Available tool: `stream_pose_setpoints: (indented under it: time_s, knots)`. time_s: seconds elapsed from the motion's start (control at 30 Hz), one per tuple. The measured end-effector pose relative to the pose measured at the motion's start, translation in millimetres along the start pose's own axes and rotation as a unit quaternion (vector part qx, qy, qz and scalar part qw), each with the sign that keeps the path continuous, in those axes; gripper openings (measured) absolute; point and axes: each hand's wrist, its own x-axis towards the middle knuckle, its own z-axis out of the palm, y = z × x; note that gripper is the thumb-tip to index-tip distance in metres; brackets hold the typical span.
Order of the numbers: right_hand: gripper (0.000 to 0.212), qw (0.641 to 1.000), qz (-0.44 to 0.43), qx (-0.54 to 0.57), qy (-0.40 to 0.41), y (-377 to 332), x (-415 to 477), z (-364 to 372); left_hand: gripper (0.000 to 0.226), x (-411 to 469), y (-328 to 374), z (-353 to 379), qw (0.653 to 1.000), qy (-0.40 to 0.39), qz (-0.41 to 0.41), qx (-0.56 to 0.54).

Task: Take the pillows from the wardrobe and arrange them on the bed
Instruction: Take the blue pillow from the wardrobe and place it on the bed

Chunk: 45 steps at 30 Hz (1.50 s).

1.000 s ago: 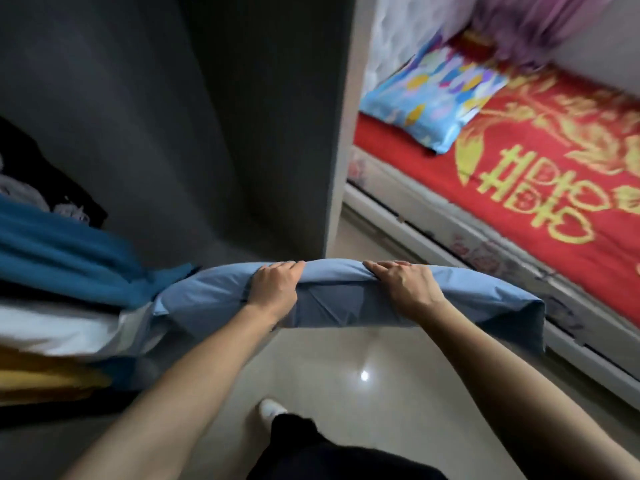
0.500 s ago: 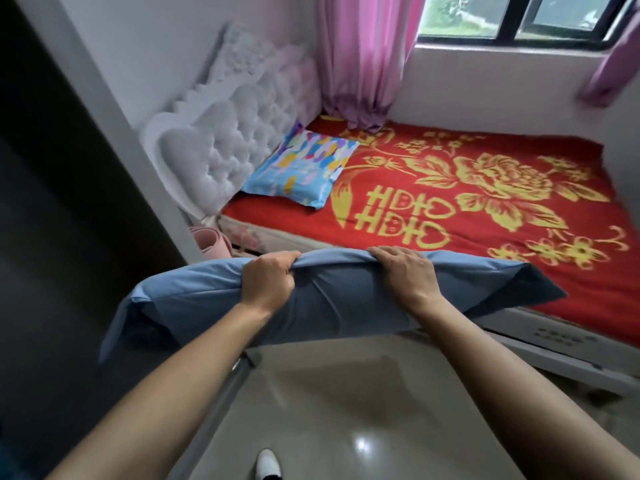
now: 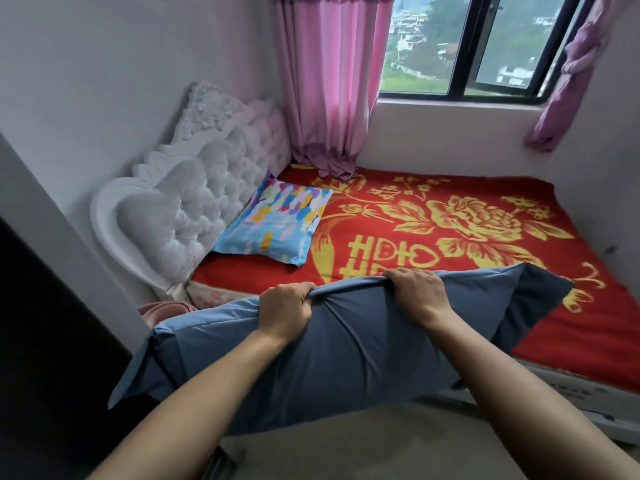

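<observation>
A plain blue pillow hangs in the air in front of me, over the floor at the bed's near edge. My left hand and my right hand both grip its top seam, about a hand's width apart. The bed carries a red blanket with gold flowers. A multicoloured pillow lies flat on it against the white tufted headboard. The wardrobe's dark side stands at the left edge.
Pink curtains hang in the far corner and at the right of a dark-framed window. A pink object lies on the floor between wardrobe and bed. Pale floor shows below the pillow.
I have turned from the wardrobe shelves toward the bed, pulling the blue pillow out. It is now closer to the bed, raised higher and tilted up at its right end.
</observation>
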Motion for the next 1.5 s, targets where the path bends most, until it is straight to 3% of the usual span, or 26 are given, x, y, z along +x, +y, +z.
stream_pose_setpoints:
  time_s: [0.23, 0.6, 0.9, 1.13, 1.33, 1.5]
  knots:
    - [0.029, 0.999, 0.013, -0.010, 0.035, -40, 82, 3, 0.021, 68, -65, -2, 1.000, 0.018, 0.005, -0.025]
    - [0.029, 0.997, -0.011, 0.034, 0.067, -67, 239, 47, 0.028, 195, -146, 34, 0.997, 0.043, -0.057, -0.013]
    - [0.021, 0.998, -0.017, 0.056, -0.007, -48, 430, 130, 0.034, 356, -200, 106, 0.993, -0.014, -0.116, 0.022]
    - [0.022, 0.992, 0.009, 0.123, 0.038, -20, 536, 169, 0.032, 459, -213, 151, 0.993, -0.026, -0.108, 0.034]
    - [0.029, 0.990, 0.018, 0.130, 0.050, -21, 615, 182, 0.021, 524, -241, 181, 0.990, -0.024, -0.137, 0.005]
    - [0.031, 0.987, 0.038, 0.140, 0.066, -32, 680, 191, 0.018, 583, -277, 204, 0.981, -0.017, -0.174, -0.086]
